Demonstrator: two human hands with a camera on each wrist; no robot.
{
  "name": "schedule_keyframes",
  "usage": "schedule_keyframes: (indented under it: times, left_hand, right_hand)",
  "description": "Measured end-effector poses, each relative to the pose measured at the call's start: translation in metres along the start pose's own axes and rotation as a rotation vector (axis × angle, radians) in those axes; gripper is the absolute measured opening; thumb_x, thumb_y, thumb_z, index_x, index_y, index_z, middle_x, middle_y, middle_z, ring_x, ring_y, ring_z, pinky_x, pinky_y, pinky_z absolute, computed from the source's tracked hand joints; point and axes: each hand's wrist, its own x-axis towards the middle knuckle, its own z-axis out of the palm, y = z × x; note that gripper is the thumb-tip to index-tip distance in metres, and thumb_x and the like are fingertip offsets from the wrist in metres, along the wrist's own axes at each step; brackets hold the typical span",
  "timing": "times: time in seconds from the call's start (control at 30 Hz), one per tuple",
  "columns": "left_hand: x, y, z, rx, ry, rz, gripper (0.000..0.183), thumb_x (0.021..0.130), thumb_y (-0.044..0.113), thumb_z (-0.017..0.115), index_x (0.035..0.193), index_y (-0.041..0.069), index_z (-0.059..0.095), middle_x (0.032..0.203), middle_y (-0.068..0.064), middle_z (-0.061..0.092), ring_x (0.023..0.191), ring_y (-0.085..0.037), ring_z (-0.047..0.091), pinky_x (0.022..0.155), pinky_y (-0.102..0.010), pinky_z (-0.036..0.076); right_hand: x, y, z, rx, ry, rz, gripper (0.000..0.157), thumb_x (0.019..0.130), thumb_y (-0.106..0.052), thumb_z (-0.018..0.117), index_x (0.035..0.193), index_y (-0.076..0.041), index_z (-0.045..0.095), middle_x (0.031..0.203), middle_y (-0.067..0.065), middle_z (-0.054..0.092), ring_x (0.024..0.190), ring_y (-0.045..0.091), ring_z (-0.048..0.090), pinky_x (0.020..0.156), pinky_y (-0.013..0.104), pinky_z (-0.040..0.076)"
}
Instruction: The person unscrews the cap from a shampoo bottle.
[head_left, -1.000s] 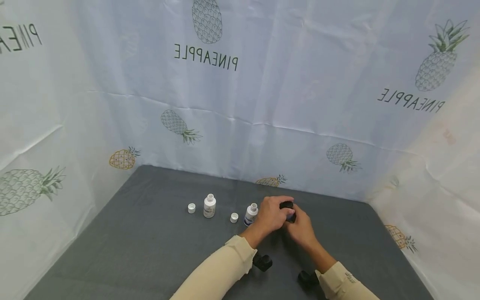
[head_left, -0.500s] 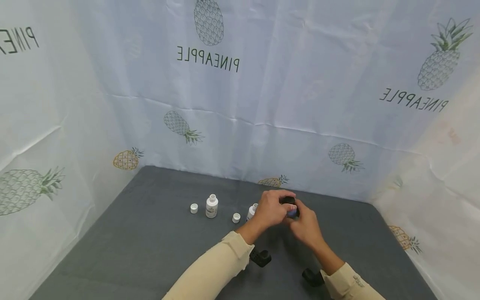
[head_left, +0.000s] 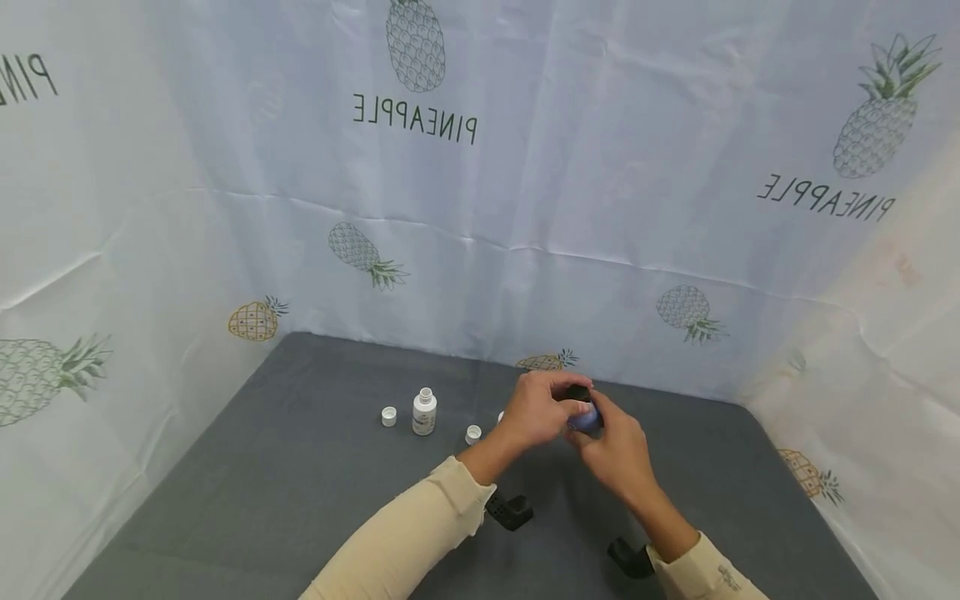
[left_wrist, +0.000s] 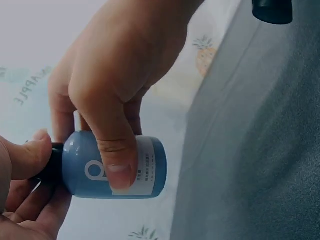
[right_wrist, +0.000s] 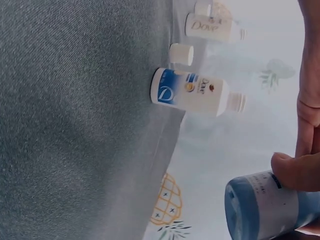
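Left wrist: right grip (left_wrist: 120, 75) around glossy, round-shouldered blue bottle (left_wrist: 86, 184), left grip (left_wrist: 25, 162) apparently around black cap (left_wrist: 54, 167).

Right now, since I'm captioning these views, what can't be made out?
Head: the cylindrical white-and-blue plastic bottle, nearly all hidden by the left grip.
Left wrist: the black plastic cap, partly covered by the left grip.
Left wrist: on the rounded blue plastic bottle, lettering partly under the right grip.
Right wrist: the blue bottle's neck, beyond the right edge.
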Motion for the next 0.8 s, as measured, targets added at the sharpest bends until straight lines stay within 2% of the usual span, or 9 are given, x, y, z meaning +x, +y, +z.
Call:
schedule_keyframes:
  times: [0.27, 0.53, 0.67, 0.8]
  left_hand:
    - [-0.01, 0.01, -0.014, -0.101, -0.022, -0.009, 0.03, 0.09, 0.011, 0.082, 0.12, 0.014, 0.079, 0.12, -0.005, 0.078, 0.108, -0.016, 0.076, 0.086, -0.018, 0.06]
    - [-0.022, 0.02, -0.026, -0.165, -0.026, 0.024, 0.031, 0.089, 0.007, 0.082, 0.119, 0.008, 0.078, 0.122, -0.008, 0.077, 0.11, -0.022, 0.076, 0.088, -0.017, 0.059]
    - [-0.028, 0.023, -0.032, -0.18, -0.049, 0.052, 0.03, 0.09, 0.007, 0.08, 0.12, 0.008, 0.078, 0.124, -0.009, 0.077, 0.112, -0.024, 0.076, 0.089, -0.018, 0.06]
    - [-0.034, 0.025, -0.041, -0.194, -0.098, 0.09, 0.032, 0.092, 0.004, 0.077, 0.125, 0.007, 0.076, 0.129, -0.012, 0.074, 0.116, -0.027, 0.074, 0.093, -0.021, 0.06]
  right_hand:
    - [-0.011, -0.013, -0.002, -0.035, 0.092, -0.13, 0.069, 0.081, -0.009, 0.087, 0.14, 0.011, 0.057, 0.131, 0.03, 0.067, 0.11, 0.047, 0.071, 0.087, 0.063, 0.058]
    - [-0.016, -0.022, -0.004, -0.052, 0.165, -0.227, 0.069, 0.075, -0.01, 0.092, 0.134, 0.009, 0.062, 0.121, 0.026, 0.072, 0.102, 0.041, 0.073, 0.078, 0.057, 0.061]
    - [-0.019, -0.028, -0.007, -0.049, 0.174, -0.26, 0.068, 0.074, -0.01, 0.092, 0.133, 0.007, 0.063, 0.117, 0.023, 0.074, 0.097, 0.038, 0.075, 0.074, 0.054, 0.062]
    - [-0.021, -0.033, -0.009, -0.025, 0.147, -0.272, 0.068, 0.073, -0.01, 0.094, 0.132, 0.006, 0.064, 0.117, 0.021, 0.075, 0.095, 0.034, 0.076, 0.073, 0.05, 0.063]
